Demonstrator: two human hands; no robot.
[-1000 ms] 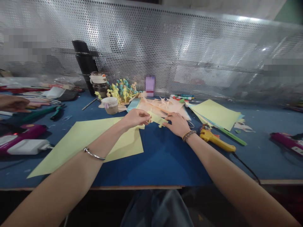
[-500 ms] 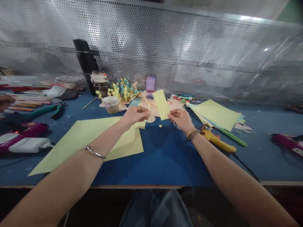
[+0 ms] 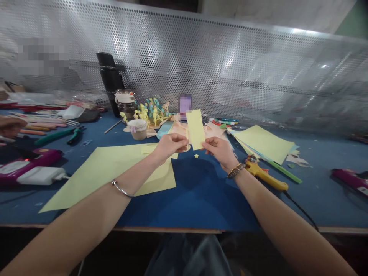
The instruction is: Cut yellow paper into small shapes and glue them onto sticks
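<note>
My right hand [image 3: 217, 150] pinches the lower right corner of a yellow paper strip [image 3: 196, 129], which stands upright above the table. Close on its left, my left hand [image 3: 174, 147] is closed in a pinch on a narrow yellow paper strip [image 3: 187, 135], seen nearly edge-on. A tiny yellow paper star [image 3: 196, 156] lies on the blue table below the strips. Under my left forearm spreads a large yellow paper sheet [image 3: 94, 172], with smaller yellow pieces on top.
Yellow paper flowers [image 3: 146, 115] stand behind a small cup [image 3: 138, 130]. A yellow glue gun [image 3: 267, 176], a green cutter [image 3: 287, 171] and stacked paper [image 3: 264, 142] lie right. Pliers [image 3: 75, 135] and a purple power strip [image 3: 37, 161] lie left, near another person's hand [image 3: 11, 125].
My left hand has moved right, bringing the narrow strip up against the wider one. The wider strip has turned more upright. The view has shifted slightly.
</note>
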